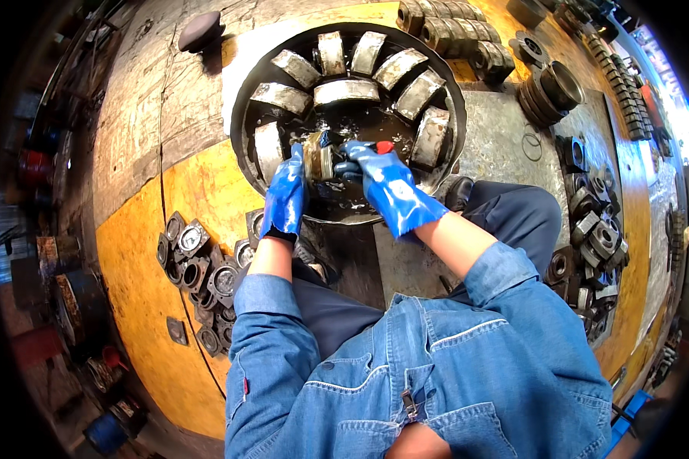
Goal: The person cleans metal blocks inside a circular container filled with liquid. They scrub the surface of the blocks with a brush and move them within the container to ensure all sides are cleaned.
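While the person in blue denim is sitting with knees apart, the left hand, in a shiny blue glove, is holding a brassy, cylindrical metal piece with a ridged edge over the lower middle of a wide, round, black-rimmed basin. The left grip is closing on the piece's left side, the fingers pointing up along it. The right hand, in a matching glove, is facing it from the right, its fingers bending round a small tool with a bright red end; the glove is hiding too much of the tool to tell its kind.

Inside the basin, eight curved, silvery-grey metal blocks are standing in an arc along the wall, and a ninth curved block is resting nearer the middle, just beyond the held piece. Dark, wet patches are glistening on the basin's bottom.

To the left, a heap of dark, squarish metal parts with round centres is lying on a worn yellow surface. To the right, a ribbed, dark metal cylinder is lying near two thin, overlapping rings, while a pile of mixed grey metal parts is spreading farther out, well apart from the hands
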A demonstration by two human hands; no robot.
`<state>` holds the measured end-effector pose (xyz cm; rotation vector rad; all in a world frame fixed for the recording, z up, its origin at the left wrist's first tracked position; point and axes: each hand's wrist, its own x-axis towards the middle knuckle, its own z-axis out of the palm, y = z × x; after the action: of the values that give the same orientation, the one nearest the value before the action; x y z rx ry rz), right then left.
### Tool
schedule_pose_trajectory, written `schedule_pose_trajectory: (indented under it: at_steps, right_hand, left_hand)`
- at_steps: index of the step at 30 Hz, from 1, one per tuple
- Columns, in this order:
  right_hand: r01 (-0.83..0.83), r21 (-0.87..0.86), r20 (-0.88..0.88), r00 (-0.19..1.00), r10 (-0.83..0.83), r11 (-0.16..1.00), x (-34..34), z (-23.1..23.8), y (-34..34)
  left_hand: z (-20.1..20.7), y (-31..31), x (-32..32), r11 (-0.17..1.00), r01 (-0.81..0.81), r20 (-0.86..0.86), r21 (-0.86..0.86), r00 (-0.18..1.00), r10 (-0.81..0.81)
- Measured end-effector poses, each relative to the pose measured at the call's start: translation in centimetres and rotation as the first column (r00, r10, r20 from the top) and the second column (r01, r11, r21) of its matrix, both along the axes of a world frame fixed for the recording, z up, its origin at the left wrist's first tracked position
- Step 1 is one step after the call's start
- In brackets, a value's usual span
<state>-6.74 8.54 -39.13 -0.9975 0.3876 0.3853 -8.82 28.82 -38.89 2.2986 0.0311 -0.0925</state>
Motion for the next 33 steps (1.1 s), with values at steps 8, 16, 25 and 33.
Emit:
schedule_pose_trajectory:
  at_steps: [8, 16, 25, 33]
  right_hand:
    - [-0.304, -0.467, 0.058, 0.927, 0.372, 0.830, -4.9, 2.6, -1.9]
    - [-0.094, -0.683, 0.112, 0.967, 0.231, 0.724, -0.8, -1.6, -5.3]
    - [0.221, 0.139, -0.107, 0.972, -0.207, 0.965, 3.2, 0.2, -2.9]
    - [-0.177, -0.116, -0.027, 0.984, 0.175, 0.977, -2.9, 0.8, -2.1]
  left_hand:
    - [0.0, 0.0, 0.0, 0.921, 0.078, 0.223, 0.382, 0.959, -0.174]
    - [0.8, -0.7, 0.3, 0.921, 0.118, 0.177, 0.370, 0.965, -0.195]
    - [-0.8, 0.4, -0.1, 0.989, 0.069, 0.117, 0.133, 0.989, -0.085]
    - [0.7, -0.6, 0.1, 0.994, -0.076, -0.020, -0.073, 0.997, 0.074]
